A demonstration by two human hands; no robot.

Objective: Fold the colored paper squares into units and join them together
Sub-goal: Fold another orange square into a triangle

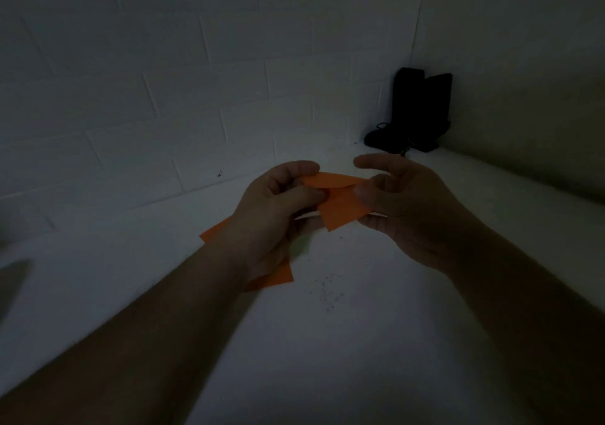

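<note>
Head view, dim: my left hand (278,208) and right hand (402,205) each pinch the folded orange paper (340,202) in a tight grip above the bench (360,326); more orange squares (278,277) lie beneath.

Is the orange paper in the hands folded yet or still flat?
Folded: the orange paper shows overlapping flaps, pinched between left hand and right hand.

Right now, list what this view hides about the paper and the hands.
- Orange sheets on the table: the left hand and wrist cover most of them, so their count is unclear.
- Folded paper: its creases are lost in dim light; the right hand covers its right edge.
- Black object in the corner: too dark to identify.
</note>
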